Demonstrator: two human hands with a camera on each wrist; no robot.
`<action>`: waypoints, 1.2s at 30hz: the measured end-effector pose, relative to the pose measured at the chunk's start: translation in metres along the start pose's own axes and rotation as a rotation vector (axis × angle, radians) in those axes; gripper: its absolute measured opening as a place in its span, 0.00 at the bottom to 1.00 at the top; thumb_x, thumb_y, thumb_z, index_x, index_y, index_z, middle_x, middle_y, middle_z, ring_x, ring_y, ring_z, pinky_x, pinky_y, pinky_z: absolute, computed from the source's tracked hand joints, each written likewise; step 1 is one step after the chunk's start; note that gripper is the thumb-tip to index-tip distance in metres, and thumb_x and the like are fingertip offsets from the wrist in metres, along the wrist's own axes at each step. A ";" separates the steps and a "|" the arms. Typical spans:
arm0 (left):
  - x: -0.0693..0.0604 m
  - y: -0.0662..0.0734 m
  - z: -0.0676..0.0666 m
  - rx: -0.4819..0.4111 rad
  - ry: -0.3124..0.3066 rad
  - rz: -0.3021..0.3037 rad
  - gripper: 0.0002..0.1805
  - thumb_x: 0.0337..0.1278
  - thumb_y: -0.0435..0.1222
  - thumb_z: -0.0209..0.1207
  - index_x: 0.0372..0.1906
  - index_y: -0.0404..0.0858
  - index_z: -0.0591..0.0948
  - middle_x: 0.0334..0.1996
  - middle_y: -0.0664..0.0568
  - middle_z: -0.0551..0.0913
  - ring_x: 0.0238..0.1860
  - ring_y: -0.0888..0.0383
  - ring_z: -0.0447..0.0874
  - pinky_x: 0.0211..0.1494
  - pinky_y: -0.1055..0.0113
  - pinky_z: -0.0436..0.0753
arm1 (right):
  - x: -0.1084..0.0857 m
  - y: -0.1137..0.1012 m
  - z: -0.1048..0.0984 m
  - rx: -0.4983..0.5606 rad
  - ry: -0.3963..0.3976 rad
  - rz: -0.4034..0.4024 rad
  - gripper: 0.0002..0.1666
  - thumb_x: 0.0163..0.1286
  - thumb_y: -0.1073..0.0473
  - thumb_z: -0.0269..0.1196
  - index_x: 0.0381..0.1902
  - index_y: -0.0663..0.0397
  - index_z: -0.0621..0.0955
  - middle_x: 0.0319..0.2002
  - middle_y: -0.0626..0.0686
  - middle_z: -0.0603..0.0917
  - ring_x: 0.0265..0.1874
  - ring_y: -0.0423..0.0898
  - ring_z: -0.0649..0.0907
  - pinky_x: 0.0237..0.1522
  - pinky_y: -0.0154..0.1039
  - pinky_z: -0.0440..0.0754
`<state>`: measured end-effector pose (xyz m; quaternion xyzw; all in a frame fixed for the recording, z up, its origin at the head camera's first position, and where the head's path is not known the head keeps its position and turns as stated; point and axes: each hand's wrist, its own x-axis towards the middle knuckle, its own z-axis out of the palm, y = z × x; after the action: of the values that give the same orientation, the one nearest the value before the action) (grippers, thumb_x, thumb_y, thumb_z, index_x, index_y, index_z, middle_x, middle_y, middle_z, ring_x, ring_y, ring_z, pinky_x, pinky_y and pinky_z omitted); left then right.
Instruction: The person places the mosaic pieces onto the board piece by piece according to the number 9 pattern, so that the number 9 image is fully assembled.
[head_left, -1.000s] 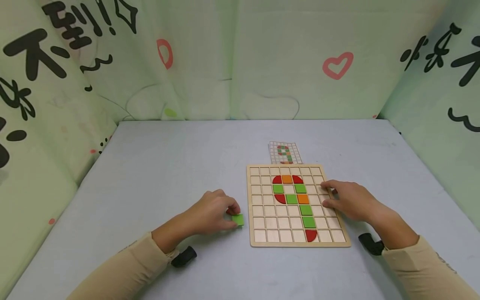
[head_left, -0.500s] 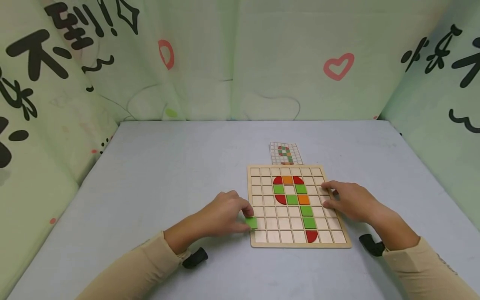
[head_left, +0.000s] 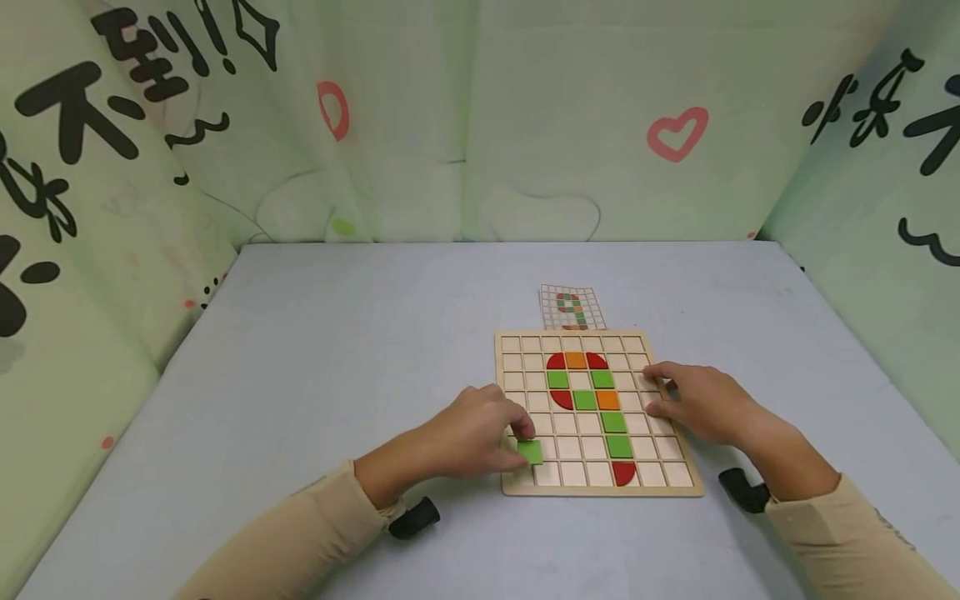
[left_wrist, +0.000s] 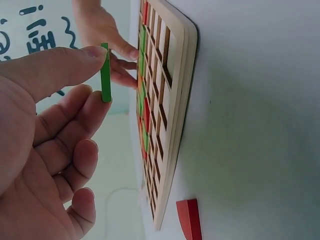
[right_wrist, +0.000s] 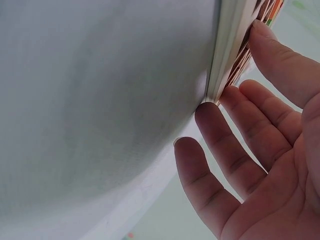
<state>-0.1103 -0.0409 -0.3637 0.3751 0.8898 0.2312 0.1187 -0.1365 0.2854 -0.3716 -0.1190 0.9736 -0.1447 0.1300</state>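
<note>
Between the thumb and fingertips of my left hand is a green square tile, held above the lower left of the wooden grid board. Edge-on, the tile looks thin in the left wrist view, apart from the board. My right hand rests on the board's right edge, thumb on top and fingers fairly straight along the side. On the grid, green squares, orange squares and red rounded-corner pieces form a shape like a 9, with one bare cell inside its loop.
A small printed card with a similar coloured grid pattern lies behind the board, its near end at the board's far edge. In the left wrist view a red curved piece lies on the white table. Printed curtains surround the table.
My left hand has moved right with the green tile, from the table left of the board to over its lower-left cells. My right hand has stayed at the right edge.
</note>
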 end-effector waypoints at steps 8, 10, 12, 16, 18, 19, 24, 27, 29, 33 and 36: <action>0.012 0.009 0.004 0.027 -0.011 0.035 0.09 0.52 0.41 0.72 0.40 0.47 0.88 0.33 0.70 0.83 0.41 0.66 0.71 0.47 0.67 0.69 | 0.000 -0.001 0.000 -0.002 0.004 0.004 0.36 0.65 0.51 0.69 0.64 0.67 0.74 0.50 0.68 0.81 0.49 0.65 0.79 0.48 0.61 0.76; 0.015 0.011 0.005 0.040 -0.011 0.053 0.09 0.52 0.42 0.72 0.39 0.47 0.88 0.33 0.70 0.83 0.41 0.66 0.71 0.45 0.68 0.69 | 0.000 -0.001 0.000 -0.004 0.004 0.003 0.36 0.65 0.51 0.69 0.64 0.67 0.74 0.50 0.68 0.81 0.49 0.65 0.79 0.49 0.61 0.76; 0.017 0.013 0.006 0.045 -0.010 0.068 0.09 0.52 0.41 0.72 0.39 0.47 0.88 0.32 0.70 0.83 0.40 0.67 0.71 0.44 0.70 0.69 | 0.000 -0.001 0.000 -0.004 0.003 0.004 0.36 0.65 0.51 0.69 0.65 0.67 0.74 0.50 0.68 0.81 0.49 0.65 0.79 0.49 0.61 0.76; 0.024 0.017 0.009 0.052 -0.005 0.089 0.08 0.53 0.41 0.72 0.39 0.48 0.88 0.31 0.70 0.83 0.39 0.68 0.71 0.43 0.71 0.68 | 0.000 -0.001 0.000 -0.004 -0.002 0.007 0.36 0.66 0.51 0.69 0.65 0.67 0.74 0.50 0.68 0.81 0.49 0.65 0.79 0.49 0.61 0.76; 0.028 0.020 0.010 0.058 -0.005 0.097 0.08 0.53 0.42 0.71 0.39 0.48 0.88 0.32 0.70 0.83 0.39 0.68 0.72 0.43 0.72 0.68 | 0.000 0.000 0.000 -0.003 -0.004 0.010 0.36 0.66 0.51 0.69 0.65 0.67 0.74 0.51 0.68 0.81 0.50 0.66 0.78 0.49 0.61 0.76; 0.030 0.021 0.011 0.064 -0.007 0.100 0.08 0.53 0.42 0.71 0.39 0.48 0.88 0.32 0.71 0.83 0.39 0.69 0.72 0.43 0.72 0.68 | 0.000 0.000 0.000 -0.003 -0.005 0.011 0.36 0.66 0.51 0.69 0.65 0.67 0.74 0.51 0.68 0.81 0.50 0.66 0.78 0.49 0.62 0.76; 0.040 0.028 0.015 0.089 -0.033 0.093 0.08 0.56 0.44 0.70 0.40 0.50 0.87 0.32 0.71 0.82 0.40 0.69 0.71 0.43 0.72 0.69 | 0.000 0.000 -0.001 0.002 -0.009 0.011 0.36 0.66 0.51 0.69 0.65 0.67 0.74 0.51 0.69 0.81 0.51 0.67 0.78 0.49 0.62 0.76; 0.044 0.030 0.018 0.092 -0.045 0.083 0.08 0.57 0.44 0.69 0.41 0.50 0.87 0.33 0.71 0.82 0.41 0.69 0.71 0.45 0.72 0.70 | 0.000 0.000 -0.001 0.001 -0.007 0.005 0.36 0.66 0.51 0.69 0.64 0.67 0.74 0.50 0.68 0.81 0.50 0.66 0.79 0.49 0.62 0.76; 0.047 0.031 0.020 0.094 -0.052 0.078 0.08 0.57 0.44 0.69 0.41 0.50 0.87 0.33 0.71 0.82 0.41 0.69 0.71 0.46 0.71 0.70 | 0.000 0.000 -0.001 -0.001 -0.003 0.002 0.36 0.66 0.51 0.69 0.64 0.67 0.74 0.50 0.68 0.82 0.50 0.66 0.79 0.49 0.62 0.76; 0.050 0.033 0.023 0.107 -0.057 0.074 0.08 0.57 0.45 0.69 0.40 0.50 0.87 0.32 0.71 0.82 0.40 0.69 0.71 0.45 0.71 0.69 | 0.001 0.000 0.000 -0.004 0.000 0.004 0.36 0.65 0.51 0.70 0.64 0.67 0.74 0.50 0.68 0.82 0.49 0.66 0.79 0.49 0.62 0.76; 0.052 0.034 0.026 0.115 -0.052 0.075 0.08 0.57 0.46 0.70 0.39 0.50 0.88 0.30 0.71 0.81 0.38 0.68 0.70 0.43 0.72 0.68 | 0.001 0.000 0.000 -0.002 0.001 0.006 0.36 0.65 0.51 0.70 0.64 0.67 0.74 0.51 0.68 0.81 0.49 0.66 0.79 0.49 0.62 0.76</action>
<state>-0.1151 0.0255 -0.3711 0.4201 0.8836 0.1741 0.1115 -0.1372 0.2853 -0.3722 -0.1159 0.9743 -0.1432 0.1298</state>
